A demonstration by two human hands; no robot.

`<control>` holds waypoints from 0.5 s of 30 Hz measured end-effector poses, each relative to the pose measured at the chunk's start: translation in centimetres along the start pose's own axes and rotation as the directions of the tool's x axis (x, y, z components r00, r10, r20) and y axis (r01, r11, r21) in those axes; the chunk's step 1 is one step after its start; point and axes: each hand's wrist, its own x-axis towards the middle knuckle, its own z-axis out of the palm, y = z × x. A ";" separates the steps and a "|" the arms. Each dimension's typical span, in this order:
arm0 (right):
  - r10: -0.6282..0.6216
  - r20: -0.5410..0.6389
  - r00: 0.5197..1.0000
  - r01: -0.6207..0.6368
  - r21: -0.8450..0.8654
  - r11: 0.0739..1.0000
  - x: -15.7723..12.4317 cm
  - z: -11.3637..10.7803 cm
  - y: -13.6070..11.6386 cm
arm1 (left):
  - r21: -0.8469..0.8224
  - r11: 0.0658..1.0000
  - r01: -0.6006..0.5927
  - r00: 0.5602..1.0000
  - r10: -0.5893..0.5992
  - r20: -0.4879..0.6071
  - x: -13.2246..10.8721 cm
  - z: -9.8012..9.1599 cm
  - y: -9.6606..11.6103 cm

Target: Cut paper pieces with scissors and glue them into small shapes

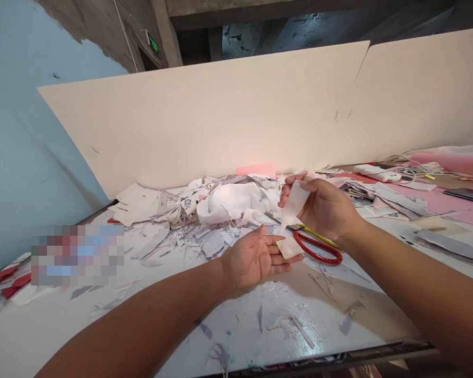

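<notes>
My right hand [325, 207] is closed around a narrow white strip of paper or fabric [294, 205] that hangs down from its fingers. My left hand [256, 258] lies palm up below it, fingers stretched out, with a small white piece [288, 247] resting at its fingertips. The strip's lower end meets that piece. Both hands hover over a white table [205, 310]. Scissors with red handles [319, 249] lie on the table just under my right wrist.
A heap of white and printed scraps [220, 205] covers the back of the table. A tall cream board [228, 110] stands behind it. Pink sheets, cables and a dark phone [467, 195] lie at the right. Red scraps sit at the far left.
</notes>
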 end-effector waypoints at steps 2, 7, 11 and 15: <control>0.035 0.014 0.999 -0.034 -0.061 0.998 0.1 -0.4 -0.3 | 0.008 1.000 -0.003 1.000 0.003 0.002 0.0 0.0 0.0; 0.095 0.050 0.994 -0.092 -0.063 0.994 -0.1 -0.6 -0.3 | 0.010 1.000 0.000 1.000 0.000 0.011 0.0 0.0 0.1; 0.161 0.052 0.986 -0.164 0.057 0.985 -0.5 -0.1 0.2 | 0.009 1.000 0.008 0.999 -0.009 0.035 0.0 -0.1 0.0; 0.154 -0.003 0.988 -0.154 0.028 0.988 -0.5 0.8 0.8 | -0.004 1.000 0.015 0.999 -0.015 0.049 0.0 -0.1 -0.1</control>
